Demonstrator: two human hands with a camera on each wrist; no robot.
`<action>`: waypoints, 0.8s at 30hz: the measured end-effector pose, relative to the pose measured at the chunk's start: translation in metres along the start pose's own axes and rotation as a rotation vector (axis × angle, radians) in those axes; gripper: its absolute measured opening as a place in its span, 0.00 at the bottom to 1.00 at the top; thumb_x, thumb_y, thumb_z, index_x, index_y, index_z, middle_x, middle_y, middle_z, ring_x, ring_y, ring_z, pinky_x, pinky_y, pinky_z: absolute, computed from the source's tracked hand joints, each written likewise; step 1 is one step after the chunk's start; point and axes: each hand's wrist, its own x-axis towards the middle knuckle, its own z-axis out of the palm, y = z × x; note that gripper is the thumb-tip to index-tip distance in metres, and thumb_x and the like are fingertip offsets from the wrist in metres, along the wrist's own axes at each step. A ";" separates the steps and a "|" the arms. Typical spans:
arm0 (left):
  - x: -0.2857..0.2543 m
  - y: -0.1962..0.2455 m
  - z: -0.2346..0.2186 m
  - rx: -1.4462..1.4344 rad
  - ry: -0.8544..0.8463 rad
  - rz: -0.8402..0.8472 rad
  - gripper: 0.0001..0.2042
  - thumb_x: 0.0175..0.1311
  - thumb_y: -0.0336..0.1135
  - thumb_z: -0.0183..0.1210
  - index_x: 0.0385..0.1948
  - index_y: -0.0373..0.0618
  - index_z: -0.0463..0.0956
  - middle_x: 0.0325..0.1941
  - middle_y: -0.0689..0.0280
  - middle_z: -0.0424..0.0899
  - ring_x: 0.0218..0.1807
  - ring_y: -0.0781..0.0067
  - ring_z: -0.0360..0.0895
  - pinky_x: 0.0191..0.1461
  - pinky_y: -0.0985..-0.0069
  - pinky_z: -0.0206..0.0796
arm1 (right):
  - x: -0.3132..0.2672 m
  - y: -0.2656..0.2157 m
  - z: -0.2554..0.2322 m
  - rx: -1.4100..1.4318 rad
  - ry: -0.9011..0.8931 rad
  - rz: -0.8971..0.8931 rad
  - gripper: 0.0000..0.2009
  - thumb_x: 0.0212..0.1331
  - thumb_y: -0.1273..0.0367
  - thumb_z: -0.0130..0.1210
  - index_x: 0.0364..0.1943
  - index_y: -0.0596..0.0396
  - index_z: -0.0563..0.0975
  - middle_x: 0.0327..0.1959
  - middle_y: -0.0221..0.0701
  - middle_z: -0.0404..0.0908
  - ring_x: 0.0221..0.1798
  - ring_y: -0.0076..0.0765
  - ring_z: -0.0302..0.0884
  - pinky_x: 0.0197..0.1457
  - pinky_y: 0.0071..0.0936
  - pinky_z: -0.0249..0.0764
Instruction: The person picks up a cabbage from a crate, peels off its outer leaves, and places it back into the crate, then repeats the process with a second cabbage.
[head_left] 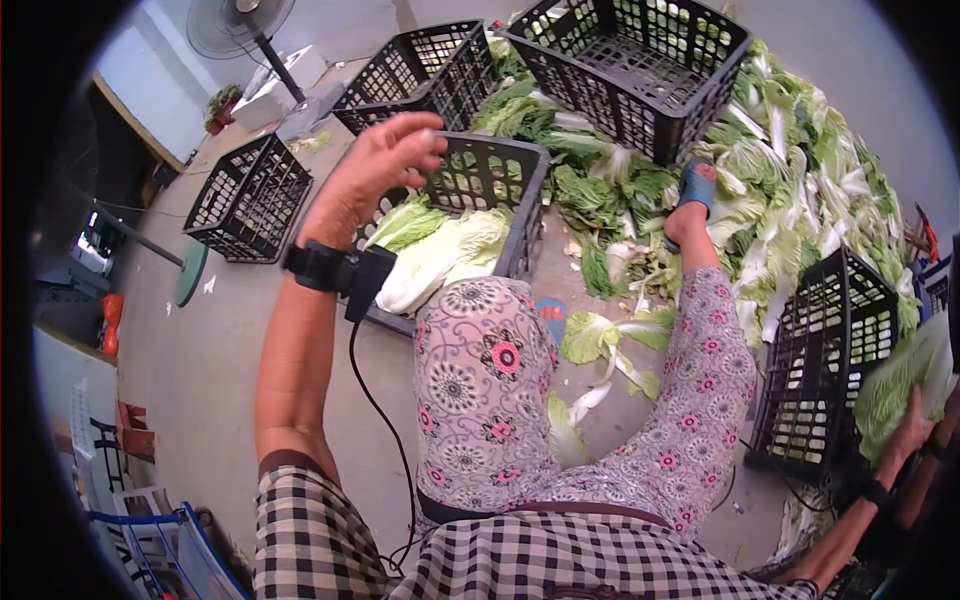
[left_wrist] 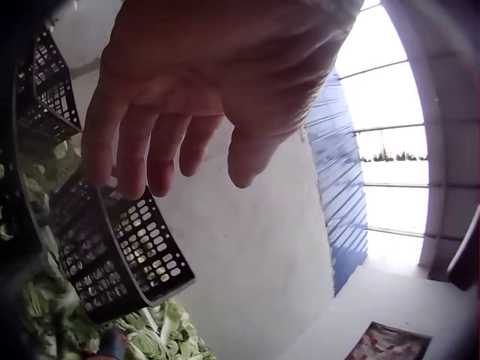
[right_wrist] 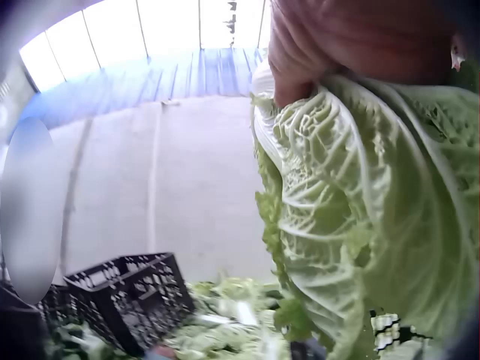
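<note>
At the far right of the head view, my right hand [head_left: 912, 428] grips a large green cabbage [head_left: 905, 385] beside an upright black crate [head_left: 828, 365]. The right wrist view shows the same cabbage [right_wrist: 367, 217] filling the right side, with the hand [right_wrist: 360, 45] over its top. My left hand [head_left: 385, 160] is raised with relaxed fingers above a black crate [head_left: 535, 215] that holds several trimmed cabbages [head_left: 440, 255]. Nothing is in the left hand [left_wrist: 195, 97], whose fingers hang apart in the left wrist view.
Loose cabbages and leaves [head_left: 790, 190] are heaped along the wall. Another black crate [head_left: 640, 110] sits on the heap, and more crates [head_left: 250, 200] stand at the left and back. A fan [head_left: 240, 25] is at the back left. Torn leaves [head_left: 610, 345] lie between the legs.
</note>
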 end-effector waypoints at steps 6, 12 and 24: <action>0.011 -0.080 -0.023 -0.064 0.129 -0.268 0.22 0.61 0.47 0.57 0.53 0.46 0.70 0.44 0.69 0.78 0.39 0.81 0.75 0.39 0.79 0.71 | 0.001 0.061 -0.011 -0.347 -0.208 -0.006 0.29 0.54 0.61 0.57 0.57 0.63 0.65 0.51 0.39 0.73 0.48 0.37 0.72 0.54 0.31 0.68; 0.027 -0.104 -0.032 -0.026 0.158 -0.395 0.20 0.62 0.47 0.56 0.53 0.48 0.70 0.44 0.69 0.77 0.38 0.82 0.75 0.38 0.78 0.72 | -0.018 0.060 0.017 -0.497 -0.316 0.183 0.34 0.51 0.62 0.57 0.63 0.63 0.60 0.58 0.44 0.69 0.57 0.41 0.68 0.60 0.33 0.62; 0.058 -0.169 -0.021 0.033 0.240 -0.513 0.19 0.58 0.48 0.58 0.48 0.51 0.72 0.43 0.72 0.76 0.43 0.76 0.72 0.42 0.71 0.68 | 0.008 0.054 0.039 -0.199 -0.350 0.002 0.23 0.64 0.61 0.49 0.58 0.63 0.68 0.57 0.38 0.72 0.58 0.32 0.68 0.61 0.26 0.62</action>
